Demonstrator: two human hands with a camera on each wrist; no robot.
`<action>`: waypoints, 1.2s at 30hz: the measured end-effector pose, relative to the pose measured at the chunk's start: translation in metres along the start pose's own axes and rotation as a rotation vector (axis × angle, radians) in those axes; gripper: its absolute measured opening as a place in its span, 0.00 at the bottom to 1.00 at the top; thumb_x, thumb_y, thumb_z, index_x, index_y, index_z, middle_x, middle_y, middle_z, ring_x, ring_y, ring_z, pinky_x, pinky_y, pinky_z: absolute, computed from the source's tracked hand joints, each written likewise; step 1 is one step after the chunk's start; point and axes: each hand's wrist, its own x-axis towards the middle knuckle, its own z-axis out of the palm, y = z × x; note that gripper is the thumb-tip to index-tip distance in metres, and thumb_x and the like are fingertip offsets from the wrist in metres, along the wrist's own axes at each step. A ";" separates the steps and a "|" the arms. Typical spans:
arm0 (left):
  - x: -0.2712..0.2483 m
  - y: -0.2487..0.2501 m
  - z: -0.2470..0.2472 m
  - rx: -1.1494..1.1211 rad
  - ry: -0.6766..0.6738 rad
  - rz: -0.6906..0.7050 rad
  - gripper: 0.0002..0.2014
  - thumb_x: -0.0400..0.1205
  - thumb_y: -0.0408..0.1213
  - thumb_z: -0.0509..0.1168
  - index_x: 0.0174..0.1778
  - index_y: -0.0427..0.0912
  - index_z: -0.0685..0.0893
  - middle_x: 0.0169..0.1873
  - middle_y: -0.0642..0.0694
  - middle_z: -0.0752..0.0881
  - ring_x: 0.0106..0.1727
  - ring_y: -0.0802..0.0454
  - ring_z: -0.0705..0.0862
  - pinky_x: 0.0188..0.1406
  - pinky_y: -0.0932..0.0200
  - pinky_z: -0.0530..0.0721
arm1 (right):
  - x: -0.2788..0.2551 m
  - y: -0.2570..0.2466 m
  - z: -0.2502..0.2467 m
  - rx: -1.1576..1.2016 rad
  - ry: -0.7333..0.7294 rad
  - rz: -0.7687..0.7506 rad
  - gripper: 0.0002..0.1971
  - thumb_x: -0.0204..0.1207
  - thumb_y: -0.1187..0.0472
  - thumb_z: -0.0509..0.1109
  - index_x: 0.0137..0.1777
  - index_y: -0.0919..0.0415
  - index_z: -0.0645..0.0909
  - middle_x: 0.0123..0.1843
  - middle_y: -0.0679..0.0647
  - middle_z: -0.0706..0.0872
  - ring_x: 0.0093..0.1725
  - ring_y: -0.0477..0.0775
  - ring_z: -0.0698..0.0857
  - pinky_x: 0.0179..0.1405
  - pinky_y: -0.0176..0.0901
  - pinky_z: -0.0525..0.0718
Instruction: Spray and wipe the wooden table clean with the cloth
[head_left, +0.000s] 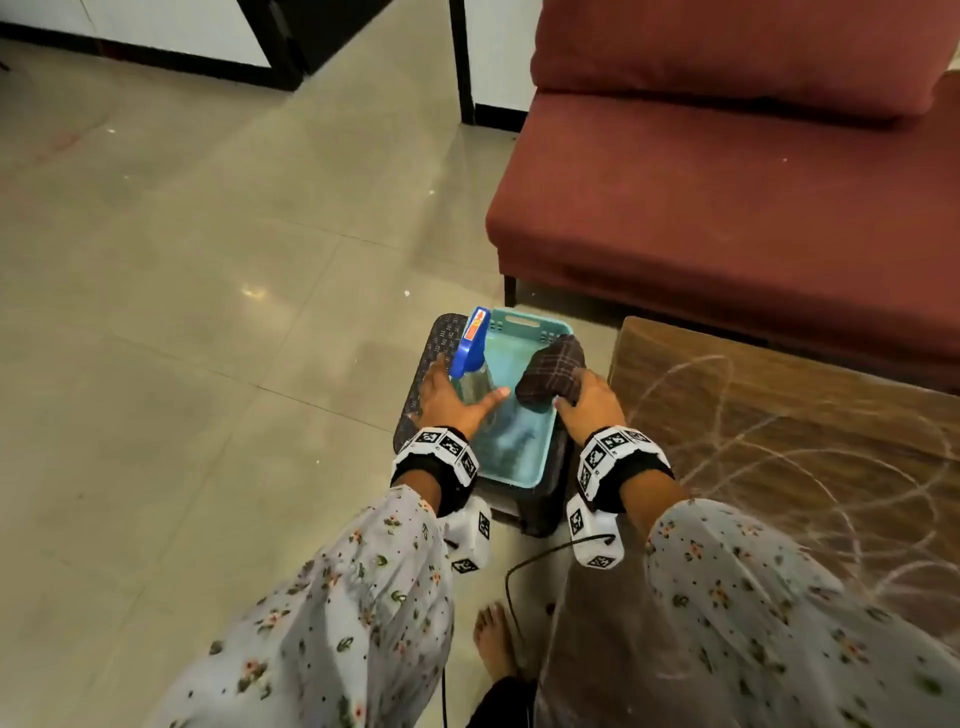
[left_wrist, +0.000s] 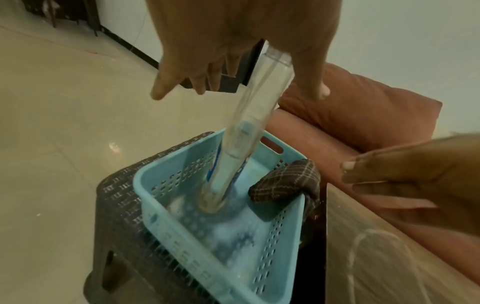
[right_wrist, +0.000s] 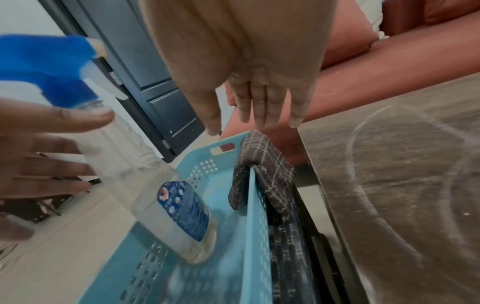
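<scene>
A clear spray bottle (head_left: 471, 382) with a blue trigger head stands tilted in a light-blue basket (head_left: 519, 318). My left hand (head_left: 449, 402) is around its upper part, fingers and thumb spread and straight, the bottle (left_wrist: 249, 127) passing between them. A dark checked cloth (head_left: 553, 371) hangs over the basket's right rim. My right hand (head_left: 589, 408) is just above the cloth (right_wrist: 262, 170), with straight fingers (right_wrist: 259, 107) and a small gap. The wooden table (head_left: 779, 441) lies to the right, marked with white swirling streaks (right_wrist: 363, 164).
The basket (left_wrist: 141, 185) sits on a dark woven stool (left_wrist: 116, 205) beside the table's left edge. A dark red sofa (head_left: 727, 208) stands behind the table. Pale tiled floor (head_left: 182, 312) spreads to the left. A black cable (head_left: 511, 582) and a bare foot (head_left: 493, 639) are below.
</scene>
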 end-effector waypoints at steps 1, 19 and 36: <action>0.007 -0.002 0.003 -0.061 0.023 0.039 0.61 0.52 0.72 0.73 0.80 0.47 0.64 0.77 0.40 0.71 0.78 0.39 0.69 0.75 0.32 0.67 | 0.008 0.001 0.002 -0.004 0.000 0.010 0.30 0.77 0.60 0.67 0.77 0.64 0.62 0.76 0.64 0.69 0.73 0.65 0.72 0.70 0.53 0.73; 0.041 -0.002 0.033 -0.574 0.149 0.298 0.10 0.74 0.34 0.72 0.44 0.55 0.83 0.33 0.64 0.88 0.39 0.64 0.85 0.47 0.71 0.81 | 0.094 0.038 0.011 0.080 -0.112 0.005 0.35 0.77 0.60 0.69 0.80 0.58 0.57 0.79 0.63 0.66 0.77 0.65 0.67 0.79 0.57 0.62; 0.015 0.062 0.012 -0.678 0.219 0.458 0.10 0.68 0.46 0.74 0.40 0.55 0.82 0.31 0.66 0.87 0.32 0.53 0.82 0.41 0.53 0.85 | 0.038 0.030 -0.038 0.688 -0.029 -0.017 0.08 0.71 0.63 0.74 0.48 0.57 0.82 0.48 0.57 0.88 0.45 0.50 0.89 0.53 0.49 0.85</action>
